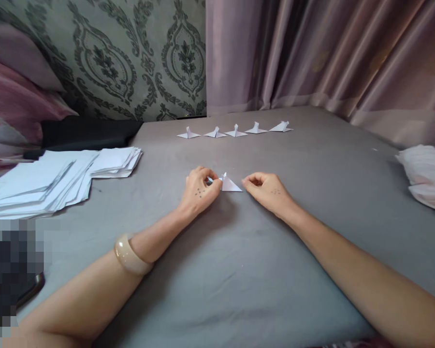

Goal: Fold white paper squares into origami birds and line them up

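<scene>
A small folded white paper figure (230, 183), with flat pointed wings and a raised middle, is in front of me above the grey cloth. My left hand (202, 188) pinches its left side between thumb and fingers, covering that wing. Just off the figure's right tip is my right hand (266, 190), its thumb and fingertips pressed together; whether anything is between them is hidden. A pale bangle (130, 256) circles my left wrist. Farther back, several similar folded paper figures (236, 131) stand in a row.
Stacks of white paper (39, 181) and smaller sheets (114, 162) lie at the left. A black item (87, 131) is behind them. A pale crumpled bundle (426, 176) sits at the right edge. Curtains (293, 58) and a patterned wall (137, 58) border the grey surface (268, 290).
</scene>
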The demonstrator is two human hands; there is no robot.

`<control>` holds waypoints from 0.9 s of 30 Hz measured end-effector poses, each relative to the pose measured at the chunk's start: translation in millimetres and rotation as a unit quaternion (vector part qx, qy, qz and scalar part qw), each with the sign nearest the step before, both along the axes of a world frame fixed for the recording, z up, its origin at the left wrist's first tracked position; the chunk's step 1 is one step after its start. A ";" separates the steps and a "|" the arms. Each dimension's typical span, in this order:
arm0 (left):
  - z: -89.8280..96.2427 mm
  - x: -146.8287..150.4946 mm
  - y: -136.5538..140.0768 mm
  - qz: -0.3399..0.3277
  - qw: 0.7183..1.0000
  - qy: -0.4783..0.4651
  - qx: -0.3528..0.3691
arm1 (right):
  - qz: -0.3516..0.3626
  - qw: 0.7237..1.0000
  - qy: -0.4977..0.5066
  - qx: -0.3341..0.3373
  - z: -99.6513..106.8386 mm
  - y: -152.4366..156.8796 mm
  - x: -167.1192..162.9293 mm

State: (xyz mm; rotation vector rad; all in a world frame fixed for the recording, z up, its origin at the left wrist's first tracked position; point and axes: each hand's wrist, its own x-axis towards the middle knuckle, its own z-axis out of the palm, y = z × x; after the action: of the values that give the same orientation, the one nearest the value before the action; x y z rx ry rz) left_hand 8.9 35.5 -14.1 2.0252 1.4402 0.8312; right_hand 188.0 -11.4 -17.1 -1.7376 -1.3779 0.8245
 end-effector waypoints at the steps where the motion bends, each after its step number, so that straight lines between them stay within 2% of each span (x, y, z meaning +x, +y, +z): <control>1: -1.7 -1.7 2.6 0.007 1.000 0.010 -0.004 | 0.004 0.999 -0.038 0.019 -1.3 -0.5 -1.0; 5: -12.3 -6.2 10.6 -0.027 0.996 0.074 0.046 | 0.062 0.982 -0.149 0.093 -6.2 -4.1 -8.4; 8: -15.0 -5.3 8.1 -0.037 0.991 0.097 0.089 | 0.095 0.971 -0.194 0.106 -8.1 -7.5 -13.8; 11: -9.8 -2.7 -0.1 -0.034 0.994 0.077 0.064 | 0.095 0.965 -0.223 0.099 -8.3 -9.3 -15.9; 16: -0.6 0.8 -10.9 -0.055 0.997 0.022 -0.050 | 0.093 0.962 -0.237 0.097 -9.0 -4.0 -11.4; 18: -2.1 1.4 -11.2 -0.055 0.997 0.016 -0.046 | 0.119 0.963 -0.223 0.098 -8.9 0.1 -7.3; 22: -10.3 1.3 -7.4 -0.085 0.996 -0.011 0.022 | 0.203 0.952 -0.196 0.116 -7.6 6.9 0.1; 25: -13.7 1.2 -4.4 -0.129 0.991 -0.022 -0.012 | 0.234 0.942 -0.203 0.126 -8.0 8.9 1.0; 27: -14.0 1.3 -2.9 -0.134 0.990 -0.031 -0.030 | 0.213 0.949 -0.201 0.119 -8.7 8.5 -0.6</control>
State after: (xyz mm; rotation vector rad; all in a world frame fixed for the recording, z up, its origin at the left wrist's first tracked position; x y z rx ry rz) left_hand 10.2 32.6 -28.0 2.0685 1.1138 0.7205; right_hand 187.4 -2.9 -25.8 -1.4892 -2.0848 0.5027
